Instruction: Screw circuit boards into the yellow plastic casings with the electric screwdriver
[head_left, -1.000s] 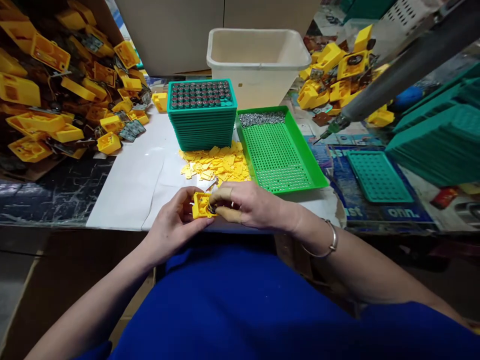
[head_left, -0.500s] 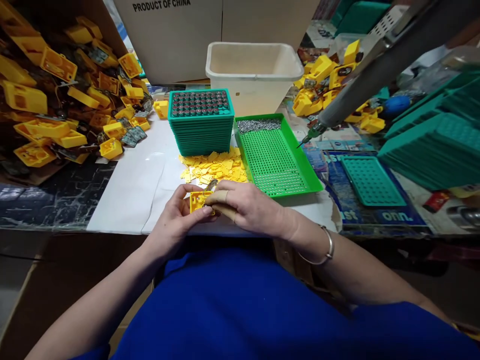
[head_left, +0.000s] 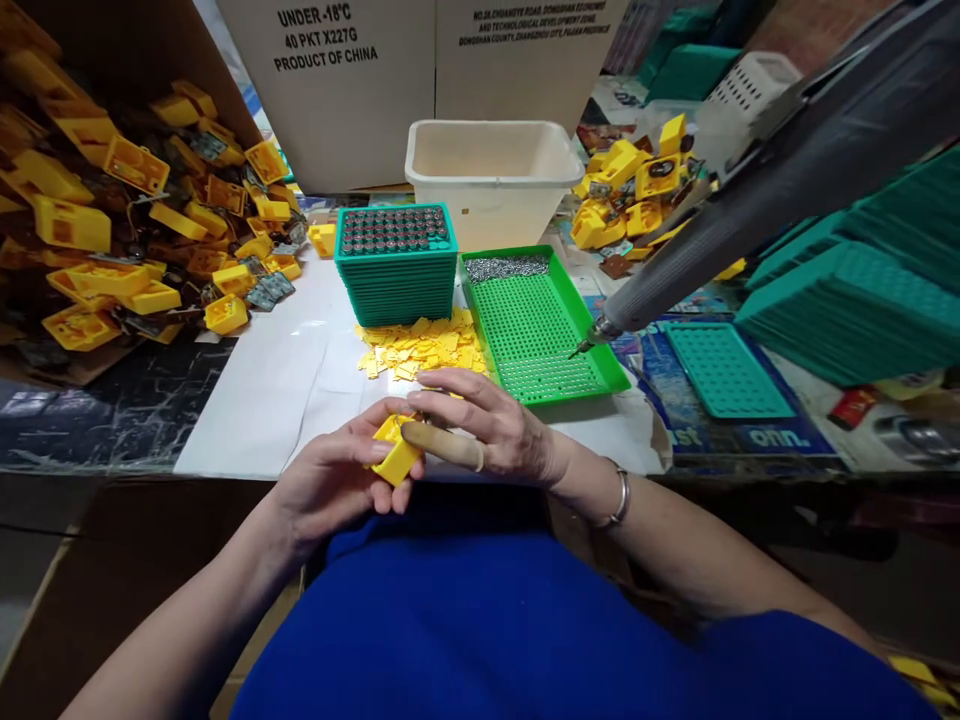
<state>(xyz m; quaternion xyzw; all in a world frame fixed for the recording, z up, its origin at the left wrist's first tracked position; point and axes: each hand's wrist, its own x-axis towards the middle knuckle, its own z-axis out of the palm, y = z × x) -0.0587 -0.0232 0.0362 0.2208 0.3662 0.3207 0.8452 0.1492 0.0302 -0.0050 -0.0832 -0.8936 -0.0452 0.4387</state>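
My left hand (head_left: 330, 475) grips a small yellow plastic housing (head_left: 397, 462), which is tilted with a plain yellow side facing me. My right hand (head_left: 495, 425), with a tan cover on at least one finger, presses its fingertips against the housing's open upper edge. What lies under those fingertips is hidden. Just beyond the hands is a loose pile of flat yellow plastic pieces (head_left: 424, 345). Behind it stands a stack of teal trays (head_left: 397, 290), the top one holding rows of small dark cylindrical parts (head_left: 394, 230).
A dark-gripped power screwdriver (head_left: 645, 285) hangs over a green perforated tray (head_left: 540, 330) with small metal screws (head_left: 506, 268). Behind are a white bin (head_left: 487, 200) and a carton (head_left: 360, 110). Yellow housings with wiring (head_left: 142, 230) heap at left; more teal trays (head_left: 847, 300) stand right.
The housing has turned from showing its open inside to a tilted side. My right fingers have spread and shifted on it. The screwdriver has swung lower and left, and the view has shifted slightly.
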